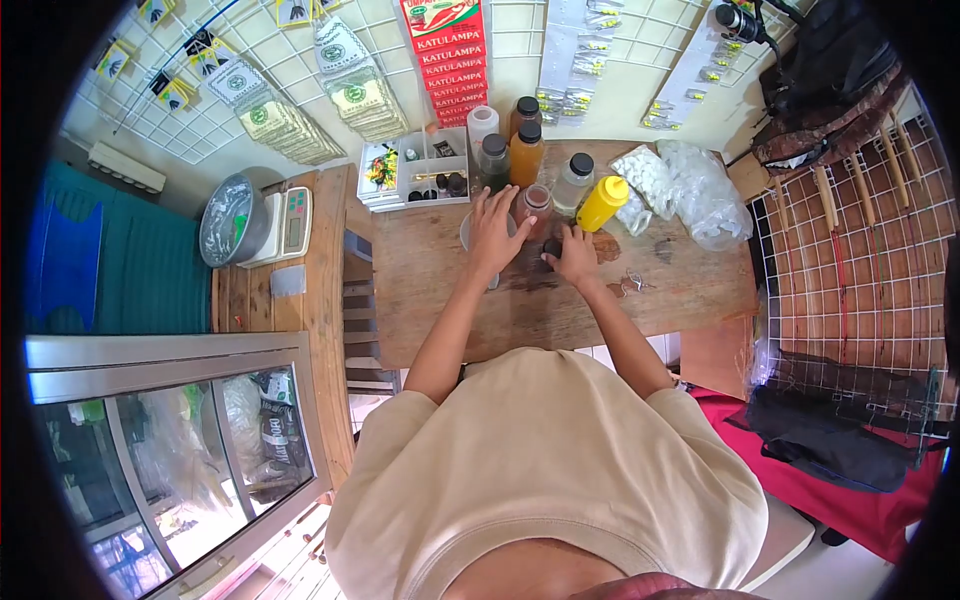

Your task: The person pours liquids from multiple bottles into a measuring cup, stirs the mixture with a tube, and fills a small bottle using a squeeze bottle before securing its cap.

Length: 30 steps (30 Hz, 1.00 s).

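My left hand [492,235] has its fingers stretched out and apart, with the thumb close beside an uncapped bottle [537,196] of reddish-brown content. Partly hidden beneath that hand is a pale round dish [466,232]. My right hand [574,258] pinches a black bottle cap [552,247] low over the wooden table [430,310]. Just beyond it stand a clear bottle with a black lid [572,182] and a yellow squeeze bottle [603,204], which leans. Behind my left fingers are a dark green bottle [494,165] and an orange-brown bottle [526,155].
A white organizer box [415,172] sits at the back left, beside a white bottle [482,124]. Bags of white pieces [645,175] and a clear plastic bag [708,200] lie at the back right. A digital scale [290,225] and metal bowl [233,220] occupy the left counter.
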Motion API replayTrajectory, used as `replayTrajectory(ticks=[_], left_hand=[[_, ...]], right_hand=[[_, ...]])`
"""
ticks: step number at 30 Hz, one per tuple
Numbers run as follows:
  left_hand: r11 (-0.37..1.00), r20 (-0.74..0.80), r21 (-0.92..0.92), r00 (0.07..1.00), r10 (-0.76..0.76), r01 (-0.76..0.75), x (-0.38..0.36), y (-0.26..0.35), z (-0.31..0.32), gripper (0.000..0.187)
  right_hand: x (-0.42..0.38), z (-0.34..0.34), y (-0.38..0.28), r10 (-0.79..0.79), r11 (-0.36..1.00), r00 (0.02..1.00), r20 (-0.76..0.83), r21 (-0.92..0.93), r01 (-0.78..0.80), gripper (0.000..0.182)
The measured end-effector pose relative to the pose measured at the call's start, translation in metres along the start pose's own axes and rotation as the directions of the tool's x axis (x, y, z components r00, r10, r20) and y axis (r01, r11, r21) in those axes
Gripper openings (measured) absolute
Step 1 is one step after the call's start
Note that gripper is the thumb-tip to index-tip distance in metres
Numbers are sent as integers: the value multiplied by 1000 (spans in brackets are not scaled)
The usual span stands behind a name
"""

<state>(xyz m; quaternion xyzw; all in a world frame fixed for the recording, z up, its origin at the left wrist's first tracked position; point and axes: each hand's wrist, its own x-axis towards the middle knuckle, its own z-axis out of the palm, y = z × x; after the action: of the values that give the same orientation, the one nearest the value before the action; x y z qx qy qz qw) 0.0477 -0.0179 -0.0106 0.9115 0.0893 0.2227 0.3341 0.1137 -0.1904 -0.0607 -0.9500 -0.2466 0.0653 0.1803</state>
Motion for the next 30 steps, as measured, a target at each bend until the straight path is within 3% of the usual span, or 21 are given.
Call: replayTrajectory(ticks=[2,3,5,9,12,14,15,16,18,20,22,25,29,30], left_hand=[[1000,-2,-15,1000,7,-7,3,3,0,57],[1000,-2,-14,1000,6,-6,3,3,1,57],[1000,23,-6,1000,-4,4,4,4,2,57],[1000,44,9,999,-30,29,3,5,2,56],[998,44,20,998,-53,52,5,6,-1,56],[995,54,92,998,-37,32,7,9,-5,57],[995,49,94,998,-39,34,7,10,-6,57],[999,19,46,1000,-11,10,7,10,-6,56],[1000,-8,0,1000,22,-22,7,10,-5,56],[1000,-30,-17,999,-25,24,4,8,-1,54],[1000,-38,-12,999,-20,19,5,7,1,54],[1000,-58,-3,998,-24,24,4,7,1,53],[1000,-66,7,998,-17,18,7,7,-2,52],[1000,-68,6,998,-17,17,7,5,-1,52]], right_hand=[[-2,5,2,2,998,995,103,-56,4,61],[-2,11,5,0,998,995,104,-55,5,61],[-4,22,10,-99,986,995,-1,-136,98,48],[-7,11,0,-86,984,996,18,-154,88,46],[-4,10,-1,-38,999,999,-27,-7,37,42],[2,2,-4,122,883,945,-302,468,35,38],[7,-10,-8,47,845,892,-450,494,205,36],[11,-27,-14,45,844,892,-449,495,207,36],[19,-64,-30,-97,793,854,-512,478,377,37],[24,-90,-39,-91,761,899,-429,552,340,39],[31,-102,-42,-322,760,911,-257,503,411,39],[35,-104,-47,-399,808,885,-240,363,463,39],[42,-110,-49,-462,786,855,-235,340,517,38],[43,-115,-52,-461,803,873,-158,345,486,40]])
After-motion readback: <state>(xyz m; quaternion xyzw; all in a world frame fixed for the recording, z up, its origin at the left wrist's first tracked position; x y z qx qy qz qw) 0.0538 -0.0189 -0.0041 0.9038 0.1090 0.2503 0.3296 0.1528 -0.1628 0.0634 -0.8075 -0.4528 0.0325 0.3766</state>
